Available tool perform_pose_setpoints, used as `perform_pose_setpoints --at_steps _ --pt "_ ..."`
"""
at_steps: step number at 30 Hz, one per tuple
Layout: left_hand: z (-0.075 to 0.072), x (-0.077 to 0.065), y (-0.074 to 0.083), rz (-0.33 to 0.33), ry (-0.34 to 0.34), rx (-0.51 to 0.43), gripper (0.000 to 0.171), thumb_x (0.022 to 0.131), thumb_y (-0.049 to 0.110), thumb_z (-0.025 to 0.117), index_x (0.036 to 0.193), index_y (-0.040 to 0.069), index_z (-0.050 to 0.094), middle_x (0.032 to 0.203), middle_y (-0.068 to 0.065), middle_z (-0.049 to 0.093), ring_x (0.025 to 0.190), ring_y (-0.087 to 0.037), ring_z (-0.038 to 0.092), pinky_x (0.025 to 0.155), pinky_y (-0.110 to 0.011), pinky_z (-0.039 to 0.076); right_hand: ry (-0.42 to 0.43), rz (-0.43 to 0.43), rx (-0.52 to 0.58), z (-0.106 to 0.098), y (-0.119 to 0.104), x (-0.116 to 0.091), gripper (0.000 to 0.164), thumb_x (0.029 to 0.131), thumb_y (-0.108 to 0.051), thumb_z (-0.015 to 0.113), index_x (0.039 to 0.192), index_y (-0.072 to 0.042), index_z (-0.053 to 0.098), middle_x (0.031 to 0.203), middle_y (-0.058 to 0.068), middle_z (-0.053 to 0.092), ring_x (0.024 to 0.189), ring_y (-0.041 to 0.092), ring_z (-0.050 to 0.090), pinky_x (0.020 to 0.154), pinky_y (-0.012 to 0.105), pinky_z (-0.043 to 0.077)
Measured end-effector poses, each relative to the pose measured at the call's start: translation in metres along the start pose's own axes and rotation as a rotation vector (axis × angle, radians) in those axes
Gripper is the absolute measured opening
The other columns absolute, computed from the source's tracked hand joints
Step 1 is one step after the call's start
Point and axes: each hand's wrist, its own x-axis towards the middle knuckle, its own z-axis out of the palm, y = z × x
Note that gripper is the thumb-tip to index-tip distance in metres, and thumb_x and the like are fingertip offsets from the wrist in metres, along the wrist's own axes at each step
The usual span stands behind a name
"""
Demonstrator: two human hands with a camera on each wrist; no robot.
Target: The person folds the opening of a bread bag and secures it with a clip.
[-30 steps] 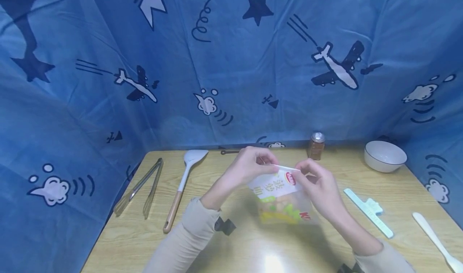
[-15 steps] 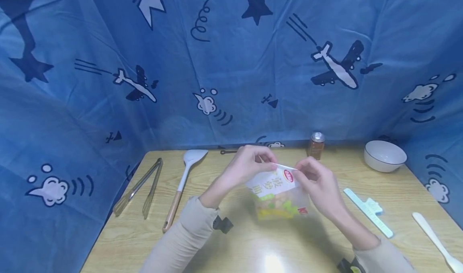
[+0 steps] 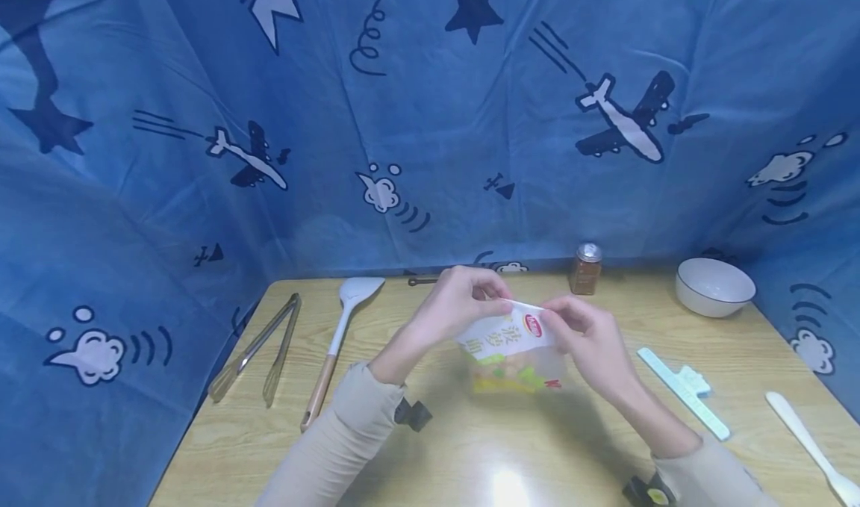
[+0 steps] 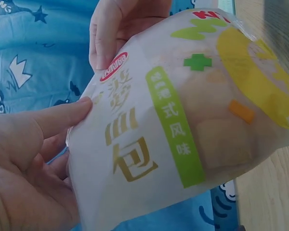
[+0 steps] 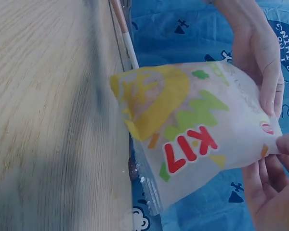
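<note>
Between both hands hangs a white, partly see-through bread bag with yellow, green and red print; pale bread pieces show through it in the left wrist view. My left hand pinches its top edge between thumb and fingers, at the left part. At the right part of the same edge, my right hand pinches it with thumb and forefinger. The two grips are a short way apart along the edge. The bag's bottom end tilts out over the wooden table, its shadow lying below.
Left on the table are metal tongs and a white spatula with a wooden handle. A spice jar and white bowl stand at the back. To the right lie a mint sealing clip and a white spoon.
Both hands have stayed on the bag's top edge and drifted slightly up and left. The bag's lower end has swung up a little.
</note>
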Motion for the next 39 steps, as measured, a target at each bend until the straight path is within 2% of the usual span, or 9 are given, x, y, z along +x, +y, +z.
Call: perform_pose_setpoints --at_steps 7,11,18,23,25,28,31,33,39 --pt "0.002 0.0009 -0.0032 0.011 -0.004 -0.001 0.005 0.091 0.015 0.082 0.096 0.015 0.079 0.094 -0.002 0.078 0.076 -0.008 0.064 0.075 -0.023 0.051 0.041 -0.04 0.01 -0.0008 0.0009 0.0017 0.007 0.097 -0.008 0.075 0.1 -0.003 0.071 0.085 0.008 0.075 0.081 0.0 0.071 0.059 0.027 0.059" --pt "0.0026 0.0007 -0.0041 0.05 -0.004 -0.013 0.004 0.092 0.014 0.081 0.096 0.015 0.079 0.095 -0.003 0.078 0.075 -0.009 0.065 0.075 -0.023 0.051 0.045 -0.072 -0.006 -0.0013 0.0019 0.0012 0.006 0.096 -0.006 0.075 0.098 -0.003 0.071 0.085 0.0 0.075 0.085 -0.002 0.072 0.063 0.026 0.061" --pt "0.0021 -0.001 -0.0051 0.07 -0.026 -0.054 0.005 0.094 0.013 0.079 0.098 0.014 0.078 0.095 -0.003 0.078 0.077 -0.009 0.067 0.077 -0.024 0.053 0.082 -0.122 -0.012 0.0012 0.002 -0.0001 0.007 0.093 0.003 0.074 0.096 -0.002 0.069 0.089 0.008 0.076 0.084 -0.006 0.07 0.061 0.023 0.06" --pt "0.0041 -0.0006 -0.0063 0.112 -0.05 -0.071 0.005 0.095 0.011 0.076 0.1 0.011 0.075 0.097 -0.007 0.081 0.085 -0.008 0.072 0.084 -0.025 0.056 0.122 -0.141 0.004 0.0037 0.002 -0.0007 0.008 0.093 0.007 0.07 0.094 -0.001 0.068 0.085 -0.003 0.074 0.084 -0.007 0.069 0.06 0.021 0.059" --pt "0.0049 -0.0002 -0.0067 0.13 -0.046 -0.072 0.005 0.095 0.01 0.076 0.1 0.01 0.073 0.098 -0.007 0.08 0.087 -0.009 0.073 0.084 -0.026 0.057 0.116 -0.144 0.003 0.0044 0.0022 -0.0008 0.009 0.093 0.007 0.069 0.096 0.0 0.066 0.087 0.001 0.075 0.086 -0.007 0.069 0.061 0.021 0.059" --pt "0.0054 0.0001 -0.0074 0.141 -0.033 -0.075 0.006 0.095 0.009 0.076 0.1 0.01 0.074 0.097 -0.007 0.08 0.085 -0.009 0.072 0.083 -0.026 0.057 0.055 -0.136 -0.001 0.0047 0.0027 -0.0014 0.01 0.094 0.006 0.067 0.102 0.001 0.064 0.095 0.014 0.076 0.087 -0.006 0.069 0.063 0.024 0.06" --pt "0.0048 0.0 -0.0072 0.136 -0.031 -0.082 0.006 0.094 0.009 0.077 0.099 0.011 0.075 0.095 -0.007 0.08 0.083 -0.008 0.072 0.081 -0.025 0.057 -0.009 -0.087 0.017 0.005 0.0031 -0.0025 0.012 0.099 -0.003 0.067 0.111 0.001 0.066 0.104 0.022 0.076 0.088 -0.002 0.07 0.066 0.027 0.061" --pt "0.0043 -0.0002 -0.0065 0.117 -0.035 -0.082 0.006 0.093 0.009 0.078 0.099 0.011 0.076 0.094 -0.006 0.08 0.083 -0.007 0.071 0.081 -0.025 0.057 -0.015 -0.053 0.029 0.0053 0.0035 -0.0029 0.014 0.102 -0.009 0.067 0.112 0.0 0.07 0.105 0.022 0.077 0.086 -0.001 0.071 0.068 0.028 0.063" --pt "0.0017 0.0005 -0.0049 0.044 -0.053 -0.082 0.011 0.092 0.01 0.08 0.102 0.012 0.078 0.095 -0.005 0.08 0.083 -0.008 0.07 0.081 -0.024 0.056 0.076 -0.056 -0.003 0.0061 0.0041 -0.0015 0.01 0.1 -0.011 0.071 0.101 -0.003 0.078 0.093 0.016 0.078 0.076 -0.001 0.068 0.065 0.023 0.061"
